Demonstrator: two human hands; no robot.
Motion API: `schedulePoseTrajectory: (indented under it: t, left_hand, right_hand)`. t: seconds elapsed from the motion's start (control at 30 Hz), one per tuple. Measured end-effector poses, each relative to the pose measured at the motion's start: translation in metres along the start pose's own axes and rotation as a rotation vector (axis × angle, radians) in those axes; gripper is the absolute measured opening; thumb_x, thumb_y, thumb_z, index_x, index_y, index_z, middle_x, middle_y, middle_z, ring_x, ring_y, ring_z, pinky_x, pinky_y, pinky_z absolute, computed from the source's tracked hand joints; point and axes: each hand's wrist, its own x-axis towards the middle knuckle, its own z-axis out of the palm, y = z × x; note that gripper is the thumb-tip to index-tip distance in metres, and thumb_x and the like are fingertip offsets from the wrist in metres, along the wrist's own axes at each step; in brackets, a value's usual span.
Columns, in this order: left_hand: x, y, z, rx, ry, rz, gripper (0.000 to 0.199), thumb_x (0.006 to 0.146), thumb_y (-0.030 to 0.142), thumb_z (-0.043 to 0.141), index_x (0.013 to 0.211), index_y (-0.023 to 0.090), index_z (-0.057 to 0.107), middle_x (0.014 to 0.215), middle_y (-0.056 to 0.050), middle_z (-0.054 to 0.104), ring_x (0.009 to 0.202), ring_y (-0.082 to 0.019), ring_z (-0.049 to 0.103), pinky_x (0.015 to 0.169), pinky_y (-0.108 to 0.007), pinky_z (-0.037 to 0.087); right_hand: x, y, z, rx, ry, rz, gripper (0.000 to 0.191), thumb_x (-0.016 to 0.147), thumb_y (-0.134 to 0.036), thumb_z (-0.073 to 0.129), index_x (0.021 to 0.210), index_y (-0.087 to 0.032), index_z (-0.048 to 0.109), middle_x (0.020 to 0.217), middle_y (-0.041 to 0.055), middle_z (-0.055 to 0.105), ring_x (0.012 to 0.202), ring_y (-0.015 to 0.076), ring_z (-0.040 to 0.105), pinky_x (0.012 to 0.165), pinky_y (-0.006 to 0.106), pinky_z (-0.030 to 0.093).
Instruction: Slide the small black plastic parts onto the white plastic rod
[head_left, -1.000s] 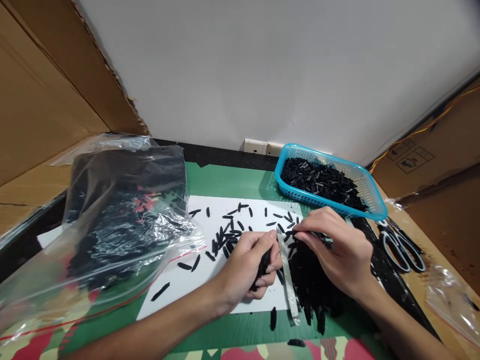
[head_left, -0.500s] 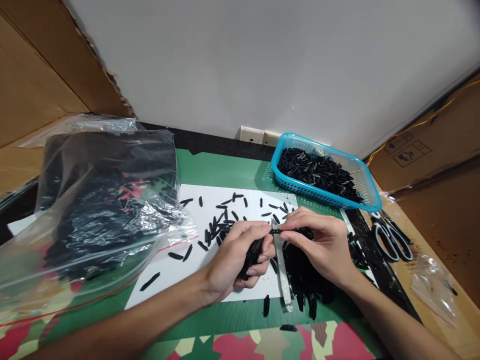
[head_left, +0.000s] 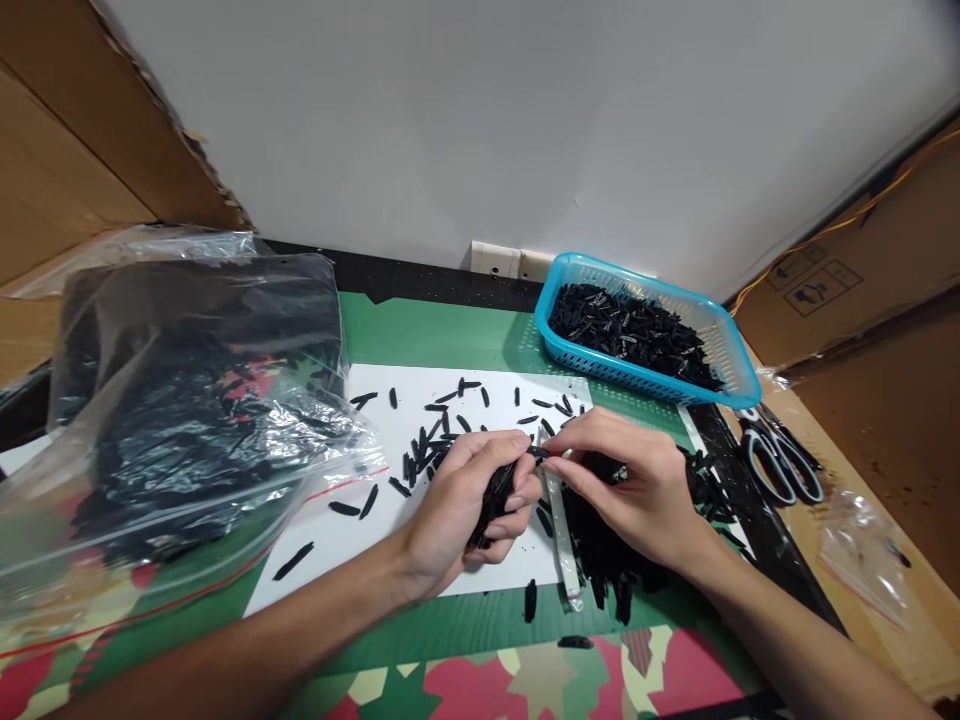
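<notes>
Your left hand [head_left: 472, 500] is wrapped around a bundle of slim black pieces [head_left: 495, 503], above the right part of the flat white paper sheet [head_left: 517, 572]. Your right hand [head_left: 630, 475] pinches a slender black strip [head_left: 538, 453] between thumb and forefinger, over the sheet's right side, just beside your left fingertips. Beyond the sheet's far right corner sits a bright blue perforated plastic basket [head_left: 622, 374]; left of the sheet lies a large clear plastic bag [head_left: 225, 430].

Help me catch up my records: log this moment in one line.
left hand: closed around black strips; right hand: pinching strip; basket: black pieces inside; paper: scattered strips
</notes>
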Motion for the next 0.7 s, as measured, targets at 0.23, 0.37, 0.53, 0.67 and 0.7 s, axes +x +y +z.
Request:
schedulePoseTrajectory:
  t: [0.23,0.37,0.53,0.67,0.7]
  left_hand:
    - [0.0002,0.0002,-0.0009,-0.016,0.004,0.036,0.039,0.099,0.04,0.061,0.07,0.018,0.049,0.06,0.006,0.044,0.042,-0.004,0.025,0.03,-0.01,0.019]
    - [0.0002,-0.0009,-0.0013,0.0,0.006,0.05,0.04,0.099,0.042,0.063,0.069,0.018,0.049,0.06,0.006,0.044,0.042,-0.004,0.026,0.029,-0.01,0.019]
    - [-0.0003,-0.0018,-0.0011,0.005,0.002,0.048,0.04,0.098,0.041,0.063,0.069,0.018,0.049,0.06,0.006,0.044,0.042,-0.004,0.025,0.029,-0.01,0.019]
    - [-0.0005,-0.0011,-0.0003,0.002,0.003,0.038,0.04,0.1,0.042,0.061,0.07,0.018,0.05,0.06,0.006,0.045,0.042,-0.004,0.026,0.03,-0.01,0.019]
    - [-0.0005,-0.0006,-0.0001,-0.002,-0.001,0.032,0.04,0.1,0.043,0.06,0.071,0.018,0.05,0.06,0.006,0.045,0.042,-0.004,0.026,0.03,-0.01,0.019]
  right_hand:
    - [0.0012,0.0001,-0.0015,-0.093,-0.001,-0.049,0.012,0.101,-0.011,0.065,0.105,-0.017,0.074,0.09,0.0069,0.077,0.082,0.0186,0.07,0.075,0.034,0.057]
    - [0.0002,0.0004,0.0004,-0.107,0.006,-0.072,0.011,0.1,-0.01,0.065,0.105,-0.017,0.073,0.089,0.0072,0.077,0.081,0.0188,0.07,0.073,0.033,0.057]
    - [-0.0016,0.0024,0.0023,-0.118,0.005,-0.085,0.012,0.1,-0.009,0.065,0.103,-0.017,0.073,0.087,0.0072,0.076,0.08,0.0188,0.07,0.071,0.033,0.057]
    - [-0.0024,0.0049,0.0018,-0.174,0.028,-0.137,0.016,0.099,-0.006,0.064,0.105,-0.019,0.072,0.087,0.0071,0.076,0.078,0.0189,0.07,0.07,0.033,0.058]
    - [-0.0023,0.0051,0.001,-0.214,0.037,-0.167,0.017,0.098,-0.005,0.065,0.105,-0.019,0.072,0.087,0.0073,0.076,0.078,0.0191,0.07,0.069,0.033,0.058]
